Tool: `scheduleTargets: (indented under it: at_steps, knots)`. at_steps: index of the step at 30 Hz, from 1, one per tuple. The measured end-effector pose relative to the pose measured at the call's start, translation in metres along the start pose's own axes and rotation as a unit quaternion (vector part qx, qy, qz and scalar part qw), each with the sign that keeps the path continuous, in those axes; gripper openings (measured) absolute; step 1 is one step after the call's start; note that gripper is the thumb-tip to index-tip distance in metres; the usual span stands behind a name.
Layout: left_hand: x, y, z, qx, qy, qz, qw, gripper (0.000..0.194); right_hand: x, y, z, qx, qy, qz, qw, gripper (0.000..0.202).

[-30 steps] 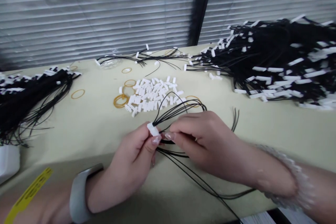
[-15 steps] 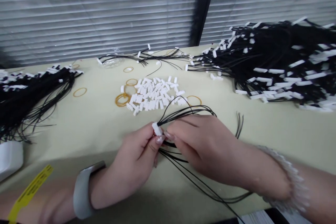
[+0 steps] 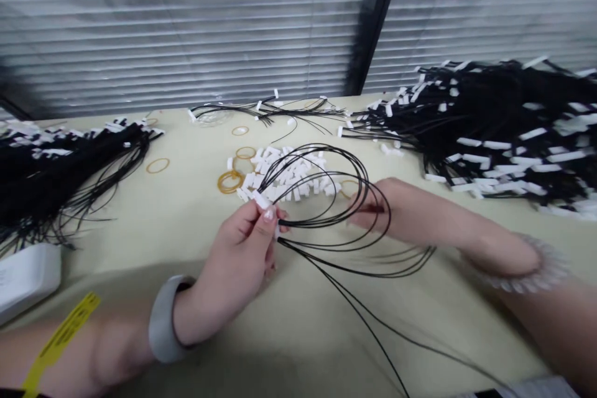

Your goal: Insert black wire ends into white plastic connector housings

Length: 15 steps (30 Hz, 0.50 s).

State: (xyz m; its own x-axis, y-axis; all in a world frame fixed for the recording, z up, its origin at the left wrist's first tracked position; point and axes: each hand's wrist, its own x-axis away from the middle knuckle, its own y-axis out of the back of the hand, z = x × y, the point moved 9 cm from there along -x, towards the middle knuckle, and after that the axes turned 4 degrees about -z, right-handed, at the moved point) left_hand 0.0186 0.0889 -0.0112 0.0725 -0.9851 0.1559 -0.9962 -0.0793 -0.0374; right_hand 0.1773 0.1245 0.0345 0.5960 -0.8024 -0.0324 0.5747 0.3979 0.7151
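Observation:
My left hand (image 3: 245, 255) pinches a white plastic connector (image 3: 263, 200) between thumb and fingers. A second white piece shows just below the fingertips, partly covered. Several thin black wires (image 3: 326, 222) run from the connectors and bend to the right in wide loops. Two longer strands trail down toward the front edge. Behind the right end of the loops is my right hand (image 3: 392, 211), its fingers curled and partly crossed by wires. Blur and the loops hide whether those fingers grip anything.
Loose white connectors (image 3: 298, 183) lie in a pile beyond the wires, beside yellow rubber bands (image 3: 230, 181). Bundles of black wires with white ends lie at left (image 3: 79, 168) and right (image 3: 494, 118). A white device (image 3: 30, 280) sits at the left edge; blinds (image 3: 186, 31) stand behind.
My right hand has drawn away from the connector to the right. The wires now spread in open loops between the hands. My left hand, still holding the connector, has risen slightly.

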Motion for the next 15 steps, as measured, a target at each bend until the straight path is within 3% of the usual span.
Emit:
scheduleTargets:
  at_steps: [3,5,15]
  knots:
    - [-0.002,0.000,-0.001,0.050,0.001,-0.005,0.999,0.019,0.002,-0.036,0.021,-0.048,0.051,0.090,0.994,0.023]
    - [-0.003,-0.001,0.000,0.072,0.006,0.002,0.997,0.019,0.003,-0.049,0.031,-0.078,0.062,0.102,0.990,0.025]
    - [-0.003,-0.003,0.004,0.081,0.014,0.019,0.996,0.019,0.002,-0.059,0.037,-0.099,0.054,0.078,0.990,0.028]
